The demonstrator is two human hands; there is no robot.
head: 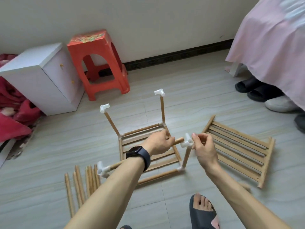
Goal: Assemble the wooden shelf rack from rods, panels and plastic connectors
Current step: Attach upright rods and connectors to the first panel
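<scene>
The part-built rack (pixel 148 156) stands on the floor: a slatted wooden panel framed by rods, with upright rods at its corners. White plastic connectors top the far-left upright (pixel 104 107), the far-right upright (pixel 159 92) and the near-left upright (pixel 102 170). My left hand (pixel 159 142) grips a short wooden rod (pixel 179 140) whose end meets the white connector (pixel 186 141) on the near-right upright. My right hand (pixel 203 147) pinches that connector. A second slatted panel (pixel 237 150) lies flat to the right. Several loose rods (pixel 80 182) lie at the lower left.
A red plastic stool (pixel 99 63) and a white cabinet (pixel 42 76) stand by the wall at the back left, red cloth (pixel 11 113) beside them. A pink-covered bed (pixel 272 42) with slippers (pixel 257 90) under it is on the right. My sandalled foot (pixel 203 212) is at the bottom.
</scene>
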